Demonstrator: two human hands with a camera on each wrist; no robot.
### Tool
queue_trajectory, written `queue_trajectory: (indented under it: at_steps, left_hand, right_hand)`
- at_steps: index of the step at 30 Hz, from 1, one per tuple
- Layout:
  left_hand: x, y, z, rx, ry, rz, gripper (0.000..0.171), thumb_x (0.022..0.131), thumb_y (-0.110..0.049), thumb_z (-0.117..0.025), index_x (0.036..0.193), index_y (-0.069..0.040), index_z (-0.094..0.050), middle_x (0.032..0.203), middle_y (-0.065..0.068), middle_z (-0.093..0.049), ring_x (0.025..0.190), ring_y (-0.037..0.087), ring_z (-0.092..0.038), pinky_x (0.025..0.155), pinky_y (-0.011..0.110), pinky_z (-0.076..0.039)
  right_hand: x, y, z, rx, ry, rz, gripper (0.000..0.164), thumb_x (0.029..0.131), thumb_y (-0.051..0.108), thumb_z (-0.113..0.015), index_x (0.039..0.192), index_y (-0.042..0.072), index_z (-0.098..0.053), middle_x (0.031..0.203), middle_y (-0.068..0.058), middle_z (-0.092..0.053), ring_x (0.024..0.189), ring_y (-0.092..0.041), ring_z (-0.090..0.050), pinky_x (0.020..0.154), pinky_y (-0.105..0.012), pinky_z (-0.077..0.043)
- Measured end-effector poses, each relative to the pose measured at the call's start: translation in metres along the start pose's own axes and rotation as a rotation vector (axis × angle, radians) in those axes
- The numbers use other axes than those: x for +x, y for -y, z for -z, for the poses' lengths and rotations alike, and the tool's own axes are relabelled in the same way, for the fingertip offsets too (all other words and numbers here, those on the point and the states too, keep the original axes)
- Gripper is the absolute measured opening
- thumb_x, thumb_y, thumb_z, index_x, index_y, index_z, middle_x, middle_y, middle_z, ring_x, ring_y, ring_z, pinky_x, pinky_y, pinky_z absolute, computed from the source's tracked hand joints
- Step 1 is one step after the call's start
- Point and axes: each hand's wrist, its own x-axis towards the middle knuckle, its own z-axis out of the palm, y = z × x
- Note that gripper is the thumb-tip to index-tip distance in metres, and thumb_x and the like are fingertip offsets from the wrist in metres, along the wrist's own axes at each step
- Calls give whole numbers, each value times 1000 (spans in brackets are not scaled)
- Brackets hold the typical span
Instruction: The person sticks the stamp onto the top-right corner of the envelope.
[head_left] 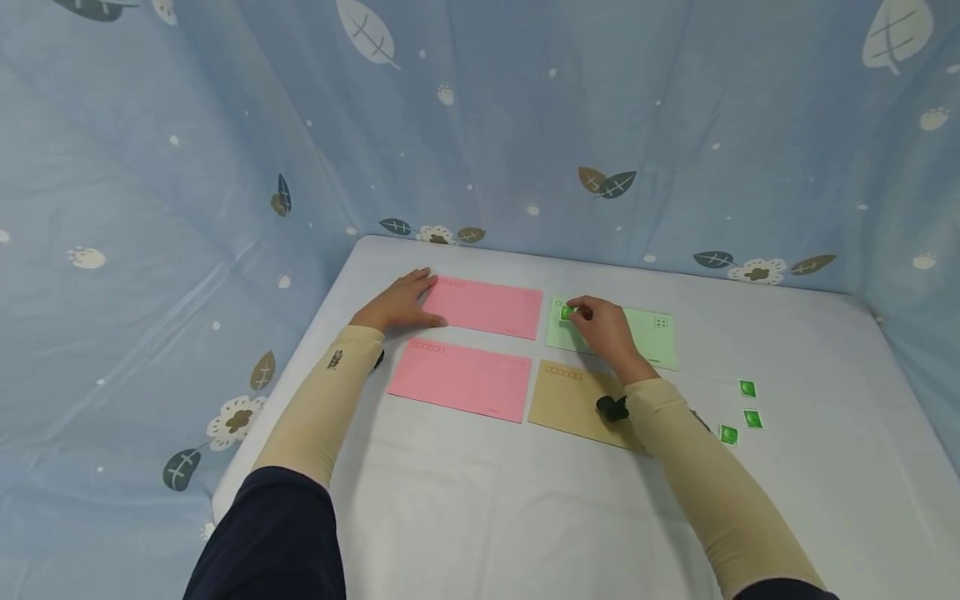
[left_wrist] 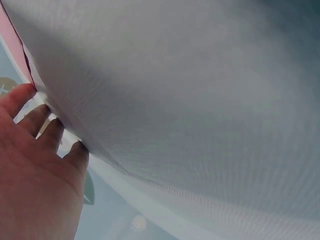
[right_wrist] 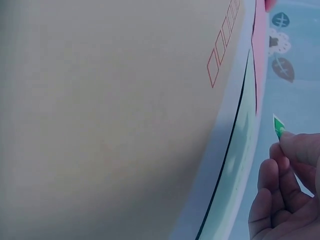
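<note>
My right hand point(head_left: 606, 332) pinches a small green stamp point(head_left: 566, 313) between thumb and fingers, over the left end of a light green envelope point(head_left: 651, 340). In the right wrist view the stamp point(right_wrist: 278, 126) shows edge-on at the fingertips; I cannot tell if it touches the paper. My left hand point(head_left: 399, 303) has its fingers spread at the left end of the far pink envelope point(head_left: 486, 308). The left wrist view shows that hand point(left_wrist: 42, 160) with its fingertips at the pink paper's edge and the white tabletop.
A second pink envelope point(head_left: 459, 380) lies nearer, beside a tan envelope point(head_left: 564, 402) partly covered by the right forearm. Three green stamps, one point(head_left: 747, 388) farthest back, lie on the white table point(head_left: 465, 500) to the right. Blue patterned curtains point(head_left: 510, 125) hang behind and leftward.
</note>
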Motion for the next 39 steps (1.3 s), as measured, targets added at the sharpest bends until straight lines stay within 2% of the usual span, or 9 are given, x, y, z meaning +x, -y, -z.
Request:
queue_trajectory:
  at_steps: [6,15,27,39]
  left_hand:
    - [6,6,-3,9,5,-4,111,81,-63,-78,164,-15,-22,172,6,-7,157,31,-5,125,53,-13]
    - [3,4,-2,2,4,-16,109,82,-58,-79,164,-12,-23,171,8,-8,157,33,-5,125,53,-13]
    - [7,8,-3,-1,0,-10,110,81,-60,-79,163,-13,-24,171,8,-9,157,33,-6,125,53,-13]
    - [10,9,-2,18,11,-15,110,81,-61,-78,164,-13,-23,171,8,-9,157,33,-6,125,54,-14]
  right_hand:
    - [2,5,-5,25,5,-8,27,103,16,-61,126,5,-71,100,-13,-69,81,-26,-55,73,-39,-45]
    - [8,7,-15,33,15,-1,28,103,16,-60,127,6,-70,100,-13,-68,80,-25,-53,72,-37,-43]
    - [15,16,-22,45,7,20,27,103,16,-60,126,6,-71,98,-12,-67,77,-24,-52,71,-36,-42]
    - [26,22,-29,63,15,40,26,102,15,-60,123,5,-72,94,-10,-67,66,-20,-44,60,-32,-37]
